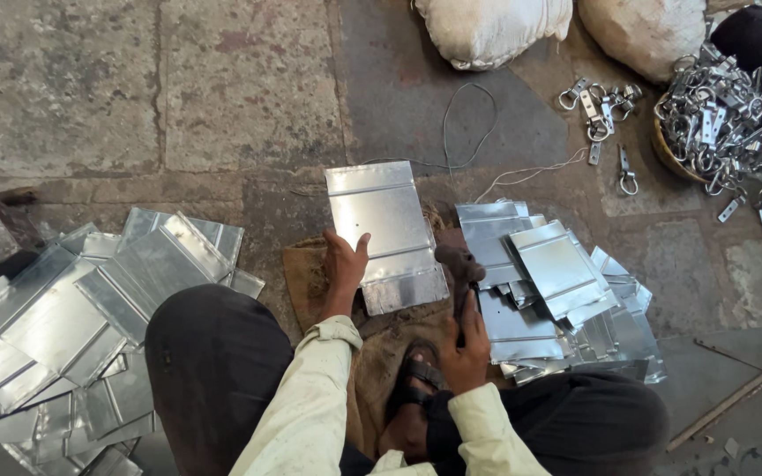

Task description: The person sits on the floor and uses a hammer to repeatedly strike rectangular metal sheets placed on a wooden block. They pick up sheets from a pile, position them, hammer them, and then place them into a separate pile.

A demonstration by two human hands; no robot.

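Left hand (pixel 344 264) spread flat, pinning metal sheet (pixel 385 234) on burlap (pixel 310 273) for steadiness; right hand (pixel 467 348) clenched around hammer (pixel 460 269), poised above.

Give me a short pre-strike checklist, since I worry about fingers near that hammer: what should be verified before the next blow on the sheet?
1. Left hand steadies the metal sheet at its left edge: ok.
2. Right hand grips the hammer by its handle: ok.
3. Left fingers apart from the hammer head, which sits at the sheet's lower right: ok.
4. Sheet lies flat on the burlap pad: cannot tell, its far end overhangs the stone floor.
5. Sandalled foot is close below the hammer: not ok.
6. Stack of sheets on the right crowds the hammer: not ok.
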